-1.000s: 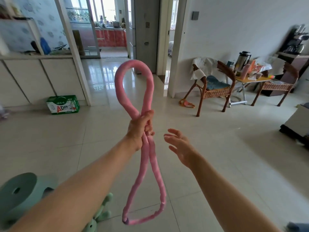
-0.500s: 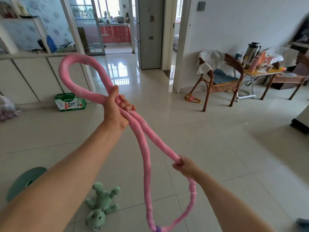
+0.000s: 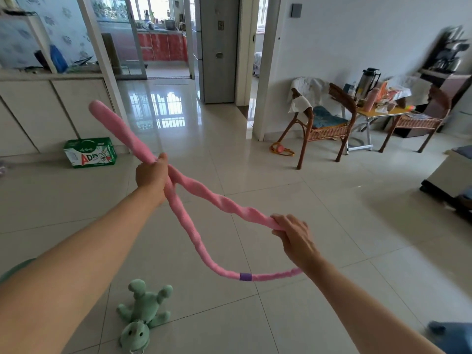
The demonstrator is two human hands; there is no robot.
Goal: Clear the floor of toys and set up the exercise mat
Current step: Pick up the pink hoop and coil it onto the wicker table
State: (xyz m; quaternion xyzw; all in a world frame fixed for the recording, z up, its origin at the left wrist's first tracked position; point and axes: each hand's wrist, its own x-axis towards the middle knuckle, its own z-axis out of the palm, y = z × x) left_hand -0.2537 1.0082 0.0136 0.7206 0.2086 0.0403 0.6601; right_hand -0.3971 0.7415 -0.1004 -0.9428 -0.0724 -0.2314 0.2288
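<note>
Now: pink plush rope [image 3: 204,194] stretched between my hands.
My left hand [image 3: 150,173] grips its doubled strands mid-frame; my right hand [image 3: 293,232] pinches one strand, lower right.

You're looking across a glossy tiled floor [image 3: 293,175] that mirrors the window light. A wicker chair [image 3: 324,123] stands against the white wall [image 3: 357,34], with a small yellow table [image 3: 380,114] just to its right carrying a thermos jug [image 3: 367,80]. Left of the chair open two doorways, and farther left sit white cabinets [image 3: 51,106] beside a green carton [image 3: 89,152].
</note>
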